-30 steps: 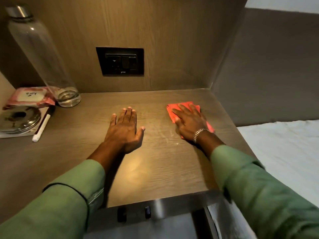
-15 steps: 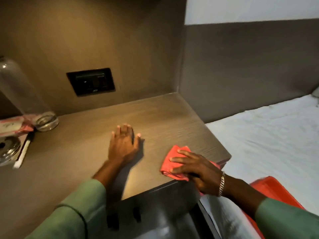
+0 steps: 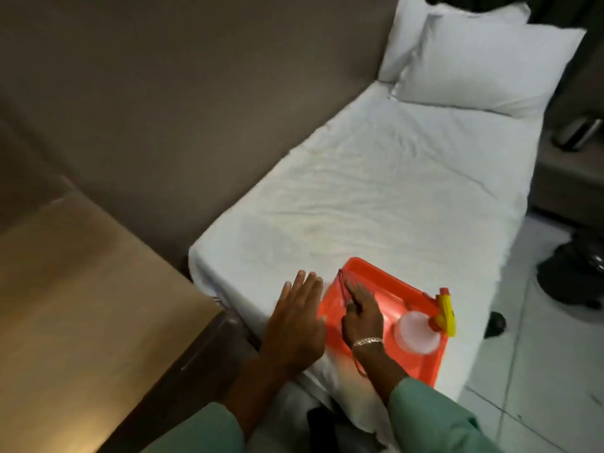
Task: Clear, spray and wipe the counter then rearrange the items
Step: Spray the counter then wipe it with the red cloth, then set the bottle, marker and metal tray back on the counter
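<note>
1. On the bed, near its foot corner, an orange tray is lying w/ a spray bottle standing in its right part, yellow trigger head pointing over the rim.
2. R. hand is reaching into the tray's left part, fingers pressing down on what appears to be the orange cloth; cloth & tray are nearly the same colour, so the outline is hard to tell.
3. Grip, R.: fingers are lying fairly flat & close together on the cloth rather than curled round it; whether they are pinching it or only resting on it, cannot tell.
4. Grip, L.: L. hand is spread wide, palm down, holding nothing, hovering over or resting on the sheet just beside the tray's left edge; contact cannot be told.
5. Counter is sitting at lower left, its visible part bare, well apart from both hands.
6. Step in hand (judged): the cloth is being set down in the tray. Doing it well: lay it flat, clear of the bottle so it is not tipping on the soft mattress, & steady the tray w/ the free hand.
</note>
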